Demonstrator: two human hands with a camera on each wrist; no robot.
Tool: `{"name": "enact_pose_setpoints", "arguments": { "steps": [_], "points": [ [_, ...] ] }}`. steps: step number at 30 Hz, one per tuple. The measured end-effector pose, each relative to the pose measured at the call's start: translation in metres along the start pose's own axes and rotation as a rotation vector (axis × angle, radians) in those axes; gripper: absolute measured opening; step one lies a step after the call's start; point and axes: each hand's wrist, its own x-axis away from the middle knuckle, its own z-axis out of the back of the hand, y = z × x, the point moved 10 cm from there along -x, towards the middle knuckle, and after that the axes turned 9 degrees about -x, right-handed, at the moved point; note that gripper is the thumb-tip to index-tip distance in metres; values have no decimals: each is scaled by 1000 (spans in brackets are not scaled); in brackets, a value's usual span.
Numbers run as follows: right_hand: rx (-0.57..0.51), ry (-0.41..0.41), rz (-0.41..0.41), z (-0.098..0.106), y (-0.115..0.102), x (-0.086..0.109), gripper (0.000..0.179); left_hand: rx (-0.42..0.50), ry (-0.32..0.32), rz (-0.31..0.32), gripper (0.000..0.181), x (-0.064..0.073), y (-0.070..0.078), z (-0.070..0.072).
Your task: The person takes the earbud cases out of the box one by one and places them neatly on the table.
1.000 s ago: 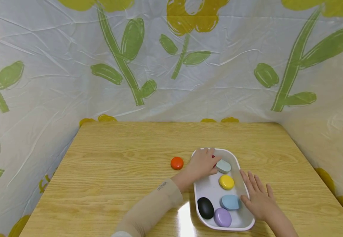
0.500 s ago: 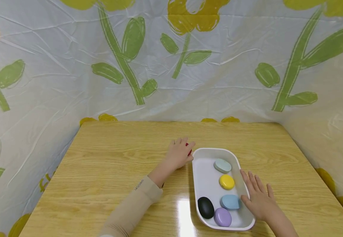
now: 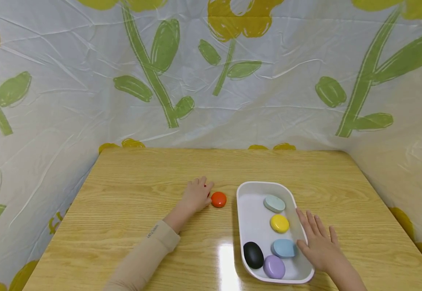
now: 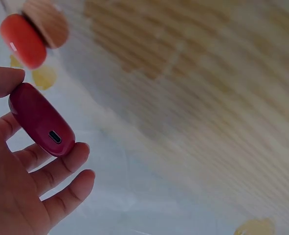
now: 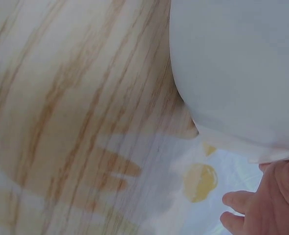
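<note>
My left hand [image 3: 195,195] pinches a dark red earbud case [image 4: 41,120] between thumb and fingers, over the table left of the tray. A small port shows on the case's side in the left wrist view. Just right of that hand, an orange rounded case [image 3: 219,199] lies on the table. The white tray [image 3: 246,218] stands farther right. Against its right side rests my right hand [image 3: 319,245], fingers extended, fingertips at the rim.
Inside the tray lie a pale green case [image 3: 274,203], a yellow one [image 3: 279,223], a blue one [image 3: 283,248], a purple one [image 3: 274,267] and a black one [image 3: 253,255]. Flower-printed sheeting [image 3: 287,93] hangs around the wooden table [image 3: 141,173].
My left hand has lifted the dark red earbud case out of the tray and carried it left, past the orange case. My right hand has stayed by the tray.
</note>
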Motion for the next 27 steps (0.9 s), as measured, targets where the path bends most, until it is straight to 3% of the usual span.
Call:
{"name": "enact_pose_setpoints", "arguments": {
  "steps": [4, 8, 22, 27],
  "points": [
    [1, 2, 0, 0, 1, 0, 80, -25, 1, -8, 40, 6, -2, -4],
    [-4, 0, 1, -1, 0, 0, 80, -46, -44, -18, 41, 10, -1, -9],
    [-17, 4, -3, -1, 2, 0, 79, 45, -128, 6, 43, 10, -2, -21],
    [-17, 0, -5, -2, 3, -1, 79, 38, -142, 13, 43, 11, -3, -22]
  ]
}}
